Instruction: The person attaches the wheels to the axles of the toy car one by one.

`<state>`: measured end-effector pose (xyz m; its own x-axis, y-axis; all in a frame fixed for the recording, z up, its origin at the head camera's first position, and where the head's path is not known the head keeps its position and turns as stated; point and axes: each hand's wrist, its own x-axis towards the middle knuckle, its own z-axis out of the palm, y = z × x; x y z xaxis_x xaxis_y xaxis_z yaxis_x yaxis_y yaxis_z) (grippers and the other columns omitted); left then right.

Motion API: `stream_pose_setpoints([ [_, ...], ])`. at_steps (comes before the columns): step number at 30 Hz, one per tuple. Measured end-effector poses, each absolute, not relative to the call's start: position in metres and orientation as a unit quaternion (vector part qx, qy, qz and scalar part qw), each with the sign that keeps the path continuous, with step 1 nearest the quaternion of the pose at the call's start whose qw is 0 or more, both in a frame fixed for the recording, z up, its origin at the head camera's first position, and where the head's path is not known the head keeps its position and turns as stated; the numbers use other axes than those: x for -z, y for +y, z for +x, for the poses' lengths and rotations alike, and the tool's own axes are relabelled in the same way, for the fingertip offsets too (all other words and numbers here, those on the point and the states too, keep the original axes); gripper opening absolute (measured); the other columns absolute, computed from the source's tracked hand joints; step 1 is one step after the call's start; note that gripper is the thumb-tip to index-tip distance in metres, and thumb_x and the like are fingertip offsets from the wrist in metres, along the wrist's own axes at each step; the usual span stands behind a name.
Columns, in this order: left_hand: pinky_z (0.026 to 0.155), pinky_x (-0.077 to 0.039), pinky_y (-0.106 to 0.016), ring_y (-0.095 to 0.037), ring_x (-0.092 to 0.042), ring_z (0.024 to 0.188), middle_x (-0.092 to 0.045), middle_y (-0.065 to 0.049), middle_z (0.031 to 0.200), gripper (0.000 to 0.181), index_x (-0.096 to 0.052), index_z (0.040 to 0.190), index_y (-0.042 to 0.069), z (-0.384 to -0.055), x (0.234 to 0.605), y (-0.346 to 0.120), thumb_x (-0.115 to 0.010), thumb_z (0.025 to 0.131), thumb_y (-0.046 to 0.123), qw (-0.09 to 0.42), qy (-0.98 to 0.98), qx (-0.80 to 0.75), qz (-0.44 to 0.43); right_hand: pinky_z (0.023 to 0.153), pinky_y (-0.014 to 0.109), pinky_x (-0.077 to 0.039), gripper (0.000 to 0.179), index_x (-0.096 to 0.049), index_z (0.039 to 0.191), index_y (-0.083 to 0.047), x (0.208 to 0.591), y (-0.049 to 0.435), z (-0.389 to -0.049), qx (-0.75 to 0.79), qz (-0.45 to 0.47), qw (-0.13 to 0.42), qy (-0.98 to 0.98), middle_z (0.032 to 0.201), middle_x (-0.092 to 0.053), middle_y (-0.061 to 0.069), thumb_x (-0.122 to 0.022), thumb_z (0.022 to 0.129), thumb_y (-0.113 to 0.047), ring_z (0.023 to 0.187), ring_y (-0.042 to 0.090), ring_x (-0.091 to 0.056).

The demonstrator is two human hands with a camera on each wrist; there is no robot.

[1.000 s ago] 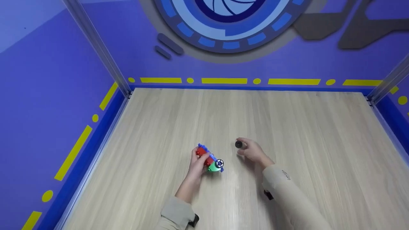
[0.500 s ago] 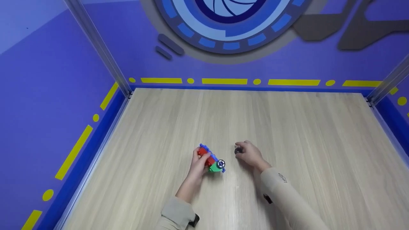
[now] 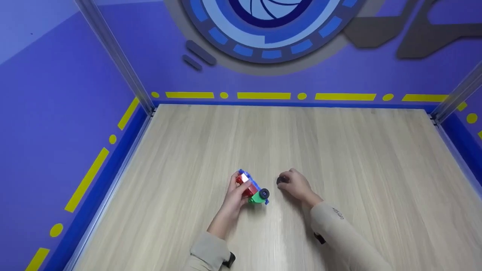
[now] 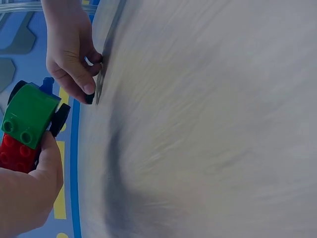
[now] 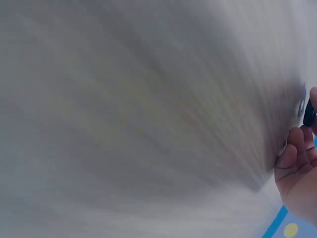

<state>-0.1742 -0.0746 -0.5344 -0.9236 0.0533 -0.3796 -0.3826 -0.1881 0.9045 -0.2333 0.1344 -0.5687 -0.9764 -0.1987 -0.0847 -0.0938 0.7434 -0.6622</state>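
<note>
A toy car of red and green building blocks on a blue base is gripped in my left hand, thumb across the red part. In the head view a black wheel sits at its green end. The left wrist view shows the green block with its studs and dark wheels on both sides. To the right, my right hand pinches a small round black piece that looks like a wheel between thumb and fingers. This piece is apart from the car. My fingers partly hide it.
Both hands are over a light wood-grain table. Blue printed panels with yellow dashes stand behind it and at its sides, joined by metal corner posts. A black strap shows at the left cuff.
The car has shifted slightly right and its end wheel now looks darker. My right hand has come a little nearer the body, and the black piece has turned in its fingers.
</note>
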Motion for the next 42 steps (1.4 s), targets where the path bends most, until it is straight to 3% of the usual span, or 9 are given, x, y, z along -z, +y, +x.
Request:
stream_pose_setpoints([
  [10, 0.077, -0.046, -0.032, -0.023, -0.053, 0.096, -0.045, -0.017, 0.122, 0.064, -0.023, 0.137, 0.017, -0.173, 0.531, -0.067, -0.058, 0.084, 0.025, 0.160, 0.638, -0.749, -0.080, 0.064, 0.026, -0.039, 0.034, -0.060, 0.108, -0.005, 0.551, 0.159, -0.218, 0.437, -0.071, 0.099, 0.891, 0.090, -0.053, 0.006, -0.066, 0.075, -0.014, 0.079, 0.017, -0.048],
  [17, 0.084, -0.047, -0.041, -0.026, -0.053, 0.100, -0.044, -0.019, 0.124, 0.062, -0.026, 0.134, 0.014, -0.166, 0.520, -0.059, -0.060, 0.083, 0.018, 0.163, 0.635, -0.753, -0.049, 0.061, 0.025, -0.040, 0.034, -0.060, 0.107, -0.003, 0.528, 0.171, -0.211, 0.460, -0.114, 0.080, 0.877, 0.092, -0.057, 0.008, -0.066, 0.077, -0.016, 0.077, 0.018, -0.048],
  [23, 0.084, -0.047, -0.042, -0.024, -0.055, 0.099, -0.048, -0.016, 0.120, 0.062, -0.026, 0.133, 0.017, -0.163, 0.522, -0.050, -0.061, 0.082, 0.027, 0.194, 0.629, -0.752, -0.021, 0.058, 0.021, -0.041, 0.032, -0.061, 0.105, -0.003, 0.508, 0.170, -0.202, 0.483, -0.144, 0.058, 0.862, 0.090, -0.057, 0.009, -0.067, 0.077, -0.017, 0.072, 0.015, -0.048],
  [34, 0.089, -0.044, -0.040, -0.024, -0.050, 0.105, -0.035, -0.017, 0.131, 0.063, -0.013, 0.140, 0.018, -0.154, 0.515, -0.039, -0.046, 0.090, 0.036, 0.257, 0.633, -0.729, 0.033, 0.062, 0.018, -0.043, 0.025, -0.059, 0.104, 0.002, 0.463, 0.152, -0.171, 0.500, -0.211, 0.048, 0.839, 0.091, -0.057, 0.016, -0.061, 0.080, -0.005, 0.073, 0.015, -0.048],
  [42, 0.088, -0.044, -0.039, -0.023, -0.051, 0.103, -0.036, -0.015, 0.131, 0.061, -0.014, 0.139, 0.019, -0.152, 0.512, -0.037, -0.046, 0.090, 0.034, 0.261, 0.636, -0.725, 0.042, 0.065, 0.019, -0.043, 0.026, -0.060, 0.106, -0.006, 0.483, 0.152, -0.169, 0.506, -0.243, 0.034, 0.827, 0.093, -0.056, 0.009, -0.063, 0.081, -0.012, 0.075, 0.011, -0.046],
])
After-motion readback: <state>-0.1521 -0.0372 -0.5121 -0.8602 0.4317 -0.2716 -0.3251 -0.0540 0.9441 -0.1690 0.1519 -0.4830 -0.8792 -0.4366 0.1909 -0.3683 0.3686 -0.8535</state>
